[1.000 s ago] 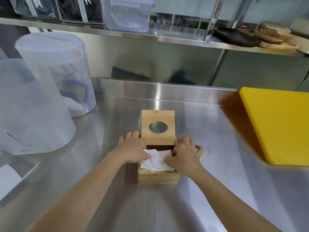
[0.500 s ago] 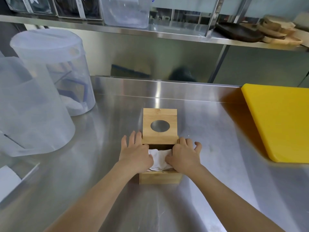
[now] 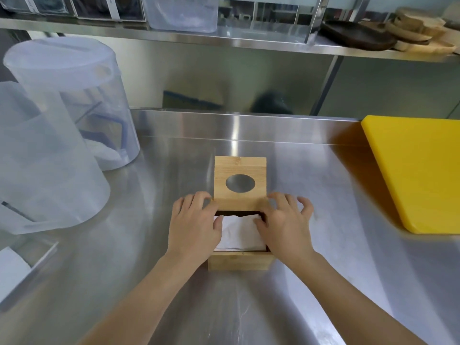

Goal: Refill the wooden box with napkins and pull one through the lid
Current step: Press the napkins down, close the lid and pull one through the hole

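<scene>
A small wooden box stands on the steel counter in front of me, filled with white napkins. Its wooden lid, with an oval hole, is slid back and covers only the far part of the box. My left hand lies flat on the left side of the napkins, thumb on the paper and fingers at the lid's near corner. My right hand rests on the right side, thumb on the napkins and fingers spread past the lid's edge. Neither hand clasps anything.
Two large translucent plastic containers stand at the left. A thick yellow cutting board lies at the right. A steel shelf above the counter carries plastic tubs and wooden plates. A flat clear box sits at the near left edge.
Both hands have slid forward over the napkins toward the lid and flattened, fingers spreading. The napkins lie lower and flatter in the box. The lid has hardly moved.
</scene>
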Demonstrator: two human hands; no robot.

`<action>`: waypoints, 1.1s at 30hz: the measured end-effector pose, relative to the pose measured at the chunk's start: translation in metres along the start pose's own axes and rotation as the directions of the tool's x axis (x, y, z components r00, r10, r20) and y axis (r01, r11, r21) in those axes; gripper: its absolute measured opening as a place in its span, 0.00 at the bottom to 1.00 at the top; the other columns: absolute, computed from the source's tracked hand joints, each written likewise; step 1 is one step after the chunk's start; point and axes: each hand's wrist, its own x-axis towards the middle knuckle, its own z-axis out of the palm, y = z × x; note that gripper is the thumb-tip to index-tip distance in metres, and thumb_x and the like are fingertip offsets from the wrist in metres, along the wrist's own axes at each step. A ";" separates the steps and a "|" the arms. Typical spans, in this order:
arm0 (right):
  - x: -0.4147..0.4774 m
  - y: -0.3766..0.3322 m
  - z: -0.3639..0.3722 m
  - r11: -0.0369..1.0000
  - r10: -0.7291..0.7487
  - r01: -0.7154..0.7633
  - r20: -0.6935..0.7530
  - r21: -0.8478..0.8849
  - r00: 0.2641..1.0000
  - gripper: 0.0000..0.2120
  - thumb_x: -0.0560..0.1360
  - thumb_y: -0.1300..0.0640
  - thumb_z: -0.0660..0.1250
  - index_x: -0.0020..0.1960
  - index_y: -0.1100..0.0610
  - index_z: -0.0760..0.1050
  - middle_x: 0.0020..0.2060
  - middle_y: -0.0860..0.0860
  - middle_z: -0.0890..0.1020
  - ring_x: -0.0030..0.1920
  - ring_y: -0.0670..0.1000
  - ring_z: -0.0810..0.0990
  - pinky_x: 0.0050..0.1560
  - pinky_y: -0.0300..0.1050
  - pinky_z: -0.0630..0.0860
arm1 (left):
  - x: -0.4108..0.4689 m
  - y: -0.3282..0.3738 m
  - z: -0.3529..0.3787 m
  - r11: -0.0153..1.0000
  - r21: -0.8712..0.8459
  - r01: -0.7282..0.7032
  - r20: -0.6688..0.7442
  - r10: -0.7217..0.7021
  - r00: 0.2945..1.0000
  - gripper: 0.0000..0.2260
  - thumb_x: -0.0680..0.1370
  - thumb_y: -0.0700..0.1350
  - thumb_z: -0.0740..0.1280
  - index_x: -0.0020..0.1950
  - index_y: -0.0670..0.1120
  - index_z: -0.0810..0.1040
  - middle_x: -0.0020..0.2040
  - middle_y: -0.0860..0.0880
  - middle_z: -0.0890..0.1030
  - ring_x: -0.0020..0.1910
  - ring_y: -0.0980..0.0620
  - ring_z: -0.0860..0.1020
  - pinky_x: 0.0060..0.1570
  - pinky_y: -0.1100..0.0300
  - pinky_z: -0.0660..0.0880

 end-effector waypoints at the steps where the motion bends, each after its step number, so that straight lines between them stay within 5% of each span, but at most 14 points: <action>1: 0.002 0.004 0.002 0.990 -0.105 0.111 -0.067 0.084 0.992 0.02 0.64 0.60 0.70 0.34 0.57 0.81 0.39 0.52 0.83 0.39 0.57 0.82 0.51 0.49 0.63 | 0.001 0.001 -0.003 0.996 -0.064 -0.061 -0.009 0.060 0.998 0.06 0.70 0.45 0.65 0.40 0.46 0.82 0.41 0.48 0.80 0.38 0.46 0.78 0.43 0.57 0.71; 4: 0.004 0.007 -0.004 0.890 -0.376 0.361 0.003 0.278 0.926 0.08 0.67 0.63 0.63 0.34 0.58 0.81 0.29 0.51 0.80 0.30 0.54 0.78 0.29 0.41 0.74 | 0.007 0.006 -0.011 0.950 -0.162 -0.267 0.102 0.285 0.953 0.11 0.72 0.47 0.58 0.39 0.47 0.80 0.35 0.52 0.79 0.34 0.50 0.77 0.31 0.62 0.69; 7: 0.007 0.008 -0.002 0.837 -0.534 0.499 0.143 0.224 0.833 0.13 0.66 0.57 0.58 0.33 0.51 0.81 0.28 0.45 0.81 0.31 0.49 0.78 0.36 0.39 0.73 | 0.014 0.009 -0.009 0.916 -0.131 -0.380 0.297 0.402 0.866 0.08 0.73 0.47 0.61 0.42 0.46 0.79 0.38 0.51 0.79 0.40 0.48 0.77 0.39 0.55 0.75; 12: 0.013 0.009 0.001 0.867 -0.490 0.490 0.347 0.095 0.800 0.14 0.66 0.54 0.59 0.45 0.50 0.81 0.43 0.43 0.83 0.46 0.50 0.80 0.56 0.43 0.57 | 0.020 0.000 -0.003 0.869 0.003 -0.494 0.449 0.440 0.777 0.11 0.75 0.53 0.62 0.54 0.51 0.77 0.51 0.55 0.79 0.55 0.54 0.73 0.61 0.62 0.60; 16: 0.016 0.006 0.000 0.866 -0.401 0.493 0.476 -0.082 0.783 0.12 0.73 0.51 0.60 0.52 0.54 0.78 0.50 0.48 0.81 0.56 0.51 0.75 0.65 0.49 0.53 | 0.019 -0.001 -0.002 0.885 0.067 -0.461 0.536 0.358 0.765 0.10 0.73 0.52 0.66 0.52 0.51 0.78 0.47 0.56 0.79 0.52 0.55 0.75 0.69 0.61 0.53; 21: 0.022 0.005 -0.002 0.838 -0.388 0.527 0.522 -0.143 0.759 0.07 0.72 0.55 0.62 0.46 0.55 0.76 0.43 0.49 0.82 0.49 0.53 0.77 0.61 0.51 0.60 | 0.025 0.004 -0.005 0.885 0.111 -0.453 0.608 0.300 0.735 0.13 0.72 0.49 0.68 0.55 0.50 0.74 0.49 0.54 0.78 0.51 0.53 0.75 0.68 0.60 0.54; 25: 0.023 0.010 -0.022 0.823 -0.442 0.560 0.514 -0.094 0.735 0.02 0.73 0.56 0.62 0.44 0.53 0.73 0.41 0.49 0.76 0.43 0.54 0.72 0.50 0.47 0.63 | 0.032 -0.002 -0.009 0.927 -0.017 -0.374 0.612 0.305 0.730 0.18 0.72 0.65 0.62 0.53 0.54 0.76 0.49 0.58 0.79 0.54 0.55 0.71 0.65 0.60 0.57; 33: 0.023 0.005 -0.012 0.872 -0.345 0.477 0.559 -0.106 0.754 0.09 0.72 0.61 0.63 0.52 0.56 0.75 0.54 0.52 0.78 0.54 0.54 0.77 0.49 0.47 0.63 | 0.029 0.003 -0.009 0.907 0.118 -0.404 0.610 0.255 0.750 0.12 0.73 0.52 0.68 0.54 0.53 0.75 0.53 0.57 0.76 0.52 0.54 0.72 0.57 0.60 0.59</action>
